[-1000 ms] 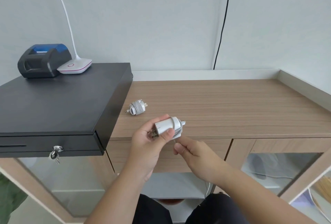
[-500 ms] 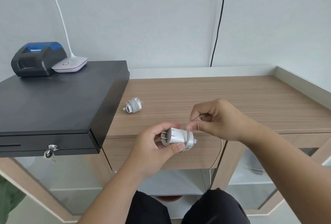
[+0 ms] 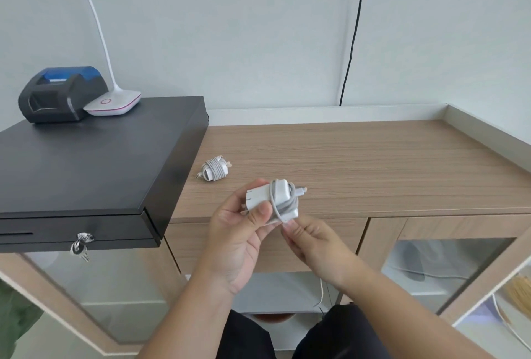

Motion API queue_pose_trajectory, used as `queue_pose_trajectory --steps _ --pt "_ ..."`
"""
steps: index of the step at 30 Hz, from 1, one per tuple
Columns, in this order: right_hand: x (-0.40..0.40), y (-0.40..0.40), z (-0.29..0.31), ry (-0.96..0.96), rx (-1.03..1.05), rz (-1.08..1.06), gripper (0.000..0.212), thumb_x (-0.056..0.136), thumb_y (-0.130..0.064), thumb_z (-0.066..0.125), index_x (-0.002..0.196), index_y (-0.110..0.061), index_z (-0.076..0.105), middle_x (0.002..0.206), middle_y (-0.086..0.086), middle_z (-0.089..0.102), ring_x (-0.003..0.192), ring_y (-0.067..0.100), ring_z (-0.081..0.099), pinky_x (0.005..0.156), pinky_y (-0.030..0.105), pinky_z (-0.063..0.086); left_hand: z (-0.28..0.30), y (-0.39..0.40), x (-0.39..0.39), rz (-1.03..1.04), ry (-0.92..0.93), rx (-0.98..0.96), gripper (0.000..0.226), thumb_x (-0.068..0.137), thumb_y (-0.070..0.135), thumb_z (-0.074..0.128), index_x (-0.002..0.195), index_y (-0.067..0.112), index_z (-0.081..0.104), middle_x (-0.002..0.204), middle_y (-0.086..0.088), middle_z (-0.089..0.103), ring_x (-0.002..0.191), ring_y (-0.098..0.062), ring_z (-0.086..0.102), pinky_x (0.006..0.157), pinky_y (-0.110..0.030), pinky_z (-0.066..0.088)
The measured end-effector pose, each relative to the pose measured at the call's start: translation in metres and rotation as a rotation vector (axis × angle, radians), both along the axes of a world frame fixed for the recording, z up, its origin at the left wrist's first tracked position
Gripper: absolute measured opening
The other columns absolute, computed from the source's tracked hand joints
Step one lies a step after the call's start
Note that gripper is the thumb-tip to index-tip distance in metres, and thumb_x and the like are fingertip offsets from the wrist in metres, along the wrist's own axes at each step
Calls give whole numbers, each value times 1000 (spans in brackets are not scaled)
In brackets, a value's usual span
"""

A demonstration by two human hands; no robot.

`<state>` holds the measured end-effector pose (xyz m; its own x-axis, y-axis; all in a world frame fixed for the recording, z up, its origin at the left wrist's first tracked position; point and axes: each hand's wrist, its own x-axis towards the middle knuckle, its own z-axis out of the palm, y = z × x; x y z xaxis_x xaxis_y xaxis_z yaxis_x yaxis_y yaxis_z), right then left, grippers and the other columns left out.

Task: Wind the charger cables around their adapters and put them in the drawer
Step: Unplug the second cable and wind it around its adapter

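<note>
My left hand [image 3: 238, 232] grips a white charger adapter [image 3: 260, 198] in front of the counter's edge, thumb on its near side. A few loops of white cable [image 3: 287, 202] wrap its right end. My right hand [image 3: 313, 241] is just below the adapter and pinches the cable, whose loose end [image 3: 320, 292] hangs down below. A second adapter [image 3: 215, 170], fully wound with its cable, lies on the wooden counter [image 3: 359, 163] beside the black cash drawer [image 3: 86, 163]. The drawer front [image 3: 71, 236] is closed, with keys [image 3: 81, 243] in its lock.
A black and blue receipt printer [image 3: 59, 94] and a white desk lamp base [image 3: 113, 103] stand on the cash drawer's back. A black wire [image 3: 355, 31] runs down the wall. Glass-fronted cabinets [image 3: 448, 266] sit under the counter.
My right hand has swung from above the adapter down to below it, carrying the cable round the adapter. The left hand raised the adapter a little.
</note>
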<state>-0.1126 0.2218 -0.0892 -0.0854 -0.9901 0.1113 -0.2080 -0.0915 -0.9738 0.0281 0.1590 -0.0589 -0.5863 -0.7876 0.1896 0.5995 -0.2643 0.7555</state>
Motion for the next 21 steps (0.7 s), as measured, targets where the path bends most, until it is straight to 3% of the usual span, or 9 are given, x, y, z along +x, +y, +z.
queue_pose_trajectory --steps 3,5,9,14,16,19,21 --pt "12 8 -2 337 -6 -101 35 101 -34 42 68 -21 47 56 -11 45 52 3 40 52 20 36 -5 -1 -3 131 -92 42 46 65 12 86 106 6 67 103 -17 74 94 -32 72 72 -32 59" --pt "15 14 4 514 20 -94 32 101 -33 40 76 -17 50 61 -5 52 55 9 47 56 29 42 -7 -3 -4 225 -227 -3 42 66 12 79 107 7 69 102 -15 74 96 -34 71 77 -40 60" --pt "15 25 17 720 -41 -79 27 100 -34 39 83 -17 51 66 3 62 57 22 56 59 42 47 -7 -6 0 310 -437 -173 42 63 20 84 103 17 74 95 -8 76 97 -32 70 87 -49 57" --pt "5 23 42 814 -127 -63 24 98 -33 47 82 -18 57 55 -7 50 50 15 47 53 38 43 -13 -11 4 346 -638 -390 40 64 30 89 102 33 75 85 -3 74 82 -22 69 81 -37 59" --pt "-3 16 52 893 -165 -50 23 96 -33 51 82 -18 61 56 -7 52 49 12 45 51 33 42 -15 -11 6 302 -677 -415 40 69 32 86 106 36 73 92 -1 74 88 -20 70 81 -36 58" --pt "-19 10 70 909 -184 -44 28 94 -33 57 70 -18 58 49 -7 46 45 10 41 46 22 31 -12 -7 12 210 -653 -388 34 86 17 73 114 36 67 106 5 73 100 -16 69 74 -26 58" --pt "-26 5 80 865 -204 -21 28 92 -33 60 67 -22 56 47 -9 43 46 10 42 46 18 30 -11 -5 16 186 -688 -463 38 91 15 66 121 38 62 110 13 71 104 -11 67 81 -28 57"
